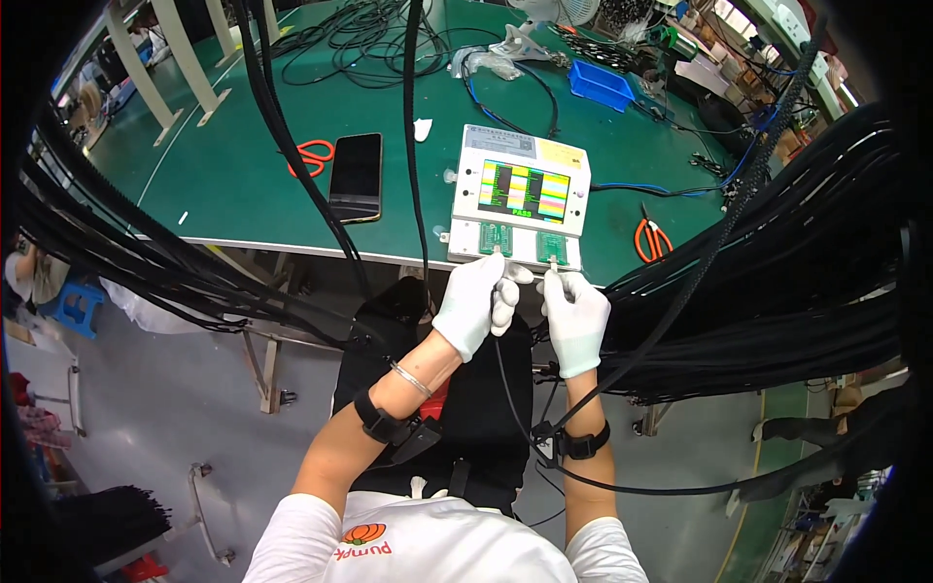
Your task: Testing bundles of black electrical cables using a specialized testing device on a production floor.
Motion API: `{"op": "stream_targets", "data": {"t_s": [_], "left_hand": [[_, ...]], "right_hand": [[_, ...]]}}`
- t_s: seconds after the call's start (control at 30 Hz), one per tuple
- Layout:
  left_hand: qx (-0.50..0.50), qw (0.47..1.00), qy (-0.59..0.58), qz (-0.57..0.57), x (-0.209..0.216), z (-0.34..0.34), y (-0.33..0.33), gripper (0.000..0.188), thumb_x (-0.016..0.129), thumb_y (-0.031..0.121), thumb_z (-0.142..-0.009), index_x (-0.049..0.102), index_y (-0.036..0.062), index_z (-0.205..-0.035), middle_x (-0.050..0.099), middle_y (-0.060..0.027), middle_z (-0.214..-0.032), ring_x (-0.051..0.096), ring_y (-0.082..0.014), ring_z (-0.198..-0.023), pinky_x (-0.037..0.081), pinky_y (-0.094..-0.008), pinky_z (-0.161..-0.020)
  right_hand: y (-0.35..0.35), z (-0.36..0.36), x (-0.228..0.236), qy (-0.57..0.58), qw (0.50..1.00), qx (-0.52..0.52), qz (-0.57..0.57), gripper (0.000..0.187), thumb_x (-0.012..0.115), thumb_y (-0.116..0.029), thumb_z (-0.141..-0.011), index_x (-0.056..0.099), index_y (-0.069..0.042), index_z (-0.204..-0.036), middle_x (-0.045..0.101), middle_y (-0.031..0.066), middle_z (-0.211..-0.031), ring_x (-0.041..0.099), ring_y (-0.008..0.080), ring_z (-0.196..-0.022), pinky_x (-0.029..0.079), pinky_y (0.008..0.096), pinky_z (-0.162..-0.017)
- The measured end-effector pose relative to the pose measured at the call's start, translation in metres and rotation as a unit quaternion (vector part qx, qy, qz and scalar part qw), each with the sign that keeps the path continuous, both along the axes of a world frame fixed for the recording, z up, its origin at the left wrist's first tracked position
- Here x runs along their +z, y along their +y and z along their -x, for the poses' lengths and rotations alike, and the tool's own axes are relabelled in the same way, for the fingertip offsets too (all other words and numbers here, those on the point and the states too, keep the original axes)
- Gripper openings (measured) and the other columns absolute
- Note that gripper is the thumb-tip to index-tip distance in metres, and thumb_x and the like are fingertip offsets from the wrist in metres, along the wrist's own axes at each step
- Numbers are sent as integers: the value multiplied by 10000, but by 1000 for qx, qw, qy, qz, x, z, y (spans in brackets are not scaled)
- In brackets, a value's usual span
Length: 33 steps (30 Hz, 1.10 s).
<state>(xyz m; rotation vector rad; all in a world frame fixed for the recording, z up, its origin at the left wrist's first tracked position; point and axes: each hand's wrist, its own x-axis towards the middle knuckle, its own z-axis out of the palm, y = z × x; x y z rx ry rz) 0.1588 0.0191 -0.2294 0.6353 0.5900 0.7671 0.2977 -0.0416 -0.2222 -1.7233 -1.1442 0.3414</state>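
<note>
Both of my hands wear white gloves and are at the front edge of a white cable tester (469, 199) with a lit colour screen (525, 191). My left hand (474, 303) pinches a cable connector at the left green circuit board (496, 236). At the right green circuit board (552, 247), my right hand (577, 316) pinches another small connector (553, 261). Fingers hide most of both connectors, so how far they are seated cannot be told. A thin black cable (504, 379) hangs below my hands and curves to the right.
Thick black cable bundles (768, 291) hang at right, with more at left (146, 262). On the green table (262, 219) lie a black phone (356, 178), red-handled scissors (313, 157), red-handled cutters (651, 239), a blue tray (600, 85) and coiled cables (360, 44).
</note>
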Motion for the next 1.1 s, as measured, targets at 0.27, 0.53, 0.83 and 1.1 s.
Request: {"op": "stream_targets", "data": {"t_s": [0.27, 0.53, 0.83, 1.1], "left_hand": [[-88, 983, 134, -93, -76, 23, -24, 373, 437, 297, -987, 631, -18, -1030, 622, -73, -730, 592, -169, -554, 488, -309, -490], [-1, 790, 143, -597, -27, 4, -116, 486, 510, 106, -840, 459, -34, -1303, 555, -250, -1223, 578, -314, -1090, 449, -364, -972], [145, 951, -274, 12, -44, 101, -54, 397, 464, 245, -975, 499, -16, -1272, 544, -217, -1267, 575, -364, -1124, 442, -471, -1023], [-2, 904, 320, -285, 33, 112, -124, 387, 554, 118, -905, 519, -21, -1265, 643, -180, -1049, 685, -272, -887, 558, -363, -816]], "right_hand": [[15, -14, -16, -9, 999, 39, 8, 253, 597, -179, -922, 679, 18, -786, 565, 11, -536, 502, 54, -485, 378, 244, -482], [-28, -9, 86, -328, 944, 33, -22, 136, 660, -152, -857, 683, -18, -871, 585, 69, -649, 578, 167, -535, 455, 294, -527], [-81, -20, 329, -719, 566, -280, -289, 275, 721, -102, -808, 717, -129, -1082, 651, 23, -915, 624, 161, -823, 520, 286, -715], [-74, -42, 364, -679, 661, -228, -226, 259, 663, -117, -858, 684, -90, -1115, 662, 19, -926, 638, 117, -899, 532, 275, -765]]}}
